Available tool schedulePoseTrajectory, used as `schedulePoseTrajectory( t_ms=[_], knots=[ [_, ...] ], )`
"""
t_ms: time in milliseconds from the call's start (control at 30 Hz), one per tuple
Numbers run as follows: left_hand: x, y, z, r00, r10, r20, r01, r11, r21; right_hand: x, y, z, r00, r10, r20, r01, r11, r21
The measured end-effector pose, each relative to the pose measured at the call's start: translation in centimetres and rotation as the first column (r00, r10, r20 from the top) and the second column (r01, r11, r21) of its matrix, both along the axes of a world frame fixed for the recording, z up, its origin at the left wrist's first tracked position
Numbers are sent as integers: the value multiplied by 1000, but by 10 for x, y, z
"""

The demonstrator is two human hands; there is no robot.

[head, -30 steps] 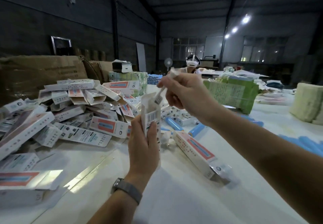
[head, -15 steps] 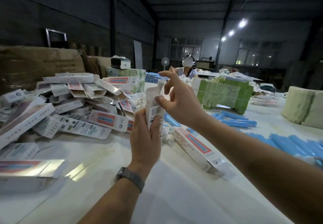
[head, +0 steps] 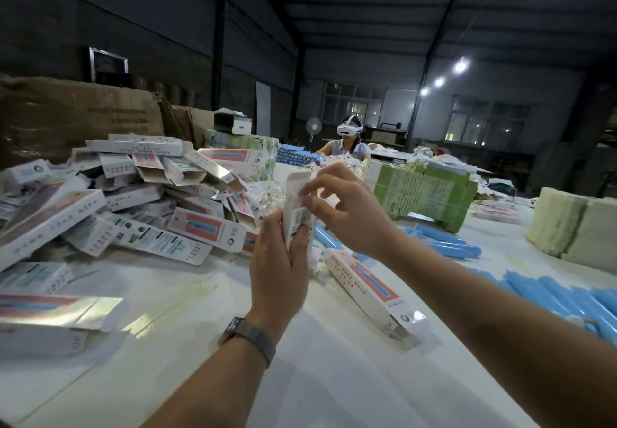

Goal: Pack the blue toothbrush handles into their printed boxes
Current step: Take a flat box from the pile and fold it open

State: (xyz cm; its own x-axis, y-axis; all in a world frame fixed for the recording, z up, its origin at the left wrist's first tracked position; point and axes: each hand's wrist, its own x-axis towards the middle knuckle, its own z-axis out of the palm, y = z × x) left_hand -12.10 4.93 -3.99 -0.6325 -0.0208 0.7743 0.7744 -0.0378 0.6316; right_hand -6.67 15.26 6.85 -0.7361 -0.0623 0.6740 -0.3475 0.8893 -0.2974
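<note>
My left hand (head: 278, 260) holds a white printed box (head: 298, 207) upright by its lower half, barcode side toward me. My right hand (head: 347, 210) is at the box's open top, thumb and fingers pinching its upper edge and flap. What is inside the box is hidden. Another printed box (head: 364, 289) lies flat on the white table (head: 334, 377) just right of my hands. Loose blue toothbrush handles (head: 444, 247) lie behind my right forearm, and more blue handles (head: 567, 297) lie at the right edge.
A big heap of printed boxes (head: 133, 200) covers the left of the table. Green paper bundles (head: 424, 193) and pale stacks (head: 574, 227) stand at the right. A person wearing a headset (head: 347, 140) sits at the far end. Brown cartons (head: 66, 117) line the left wall.
My right hand has come down from above the box to its top edge. The small white item it held over the opening is no longer visible. The left hand keeps the box upright.
</note>
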Motion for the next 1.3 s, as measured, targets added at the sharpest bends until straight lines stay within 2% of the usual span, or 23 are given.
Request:
schedulePoseTrajectory(
  t_ms=[33, 100, 167, 233, 433, 600, 700, 867, 1067, 1200, 1300],
  knots=[
    [1, 0, 0, 1000, -11, 1, 11, 1000, 0, 2, 1, -2, 1000, 20, -7, -21, 998, -61],
    [2, 0, 1, 998, -60, 16, 60, 998, 10, 5, 0, -8, 992, 111, 55, -92, 955, -281],
    [6, 0, 3, 989, -147, 28, 146, 989, 24, 6, -5, -16, 960, 256, 110, -174, 859, -482],
    [10, -1, 5, 973, -232, 7, 231, 972, 41, 7, -10, -25, 925, 371, 78, -245, 741, -625],
    [18, -7, 12, 963, -256, -85, 260, 965, 35, 12, -17, -40, 918, 389, -76, -300, 557, -775],
    [16, -6, 13, 967, -236, -98, 241, 970, 41, 13, -24, -45, 895, 399, -198, -384, 466, -797],
    [14, -4, 14, 967, -248, -58, 252, 965, 69, 9, -30, -49, 914, 340, -221, -372, 490, -788],
    [11, -3, 16, 963, -267, -25, 268, 958, 99, 3, -33, -50, 956, 239, -169, -281, 589, -757],
    [11, -5, 17, 964, -264, -41, 267, 960, 84, 0, -25, -55, 955, 237, -180, -293, 640, -711],
    [10, -6, 16, 963, -267, -31, 269, 961, 69, -2, -15, -47, 979, 107, -173, -190, 784, -590],
    [10, -5, 17, 957, -288, -12, 289, 955, 69, 2, -10, -38, 970, 101, -223, -207, 821, -532]
  ],
)
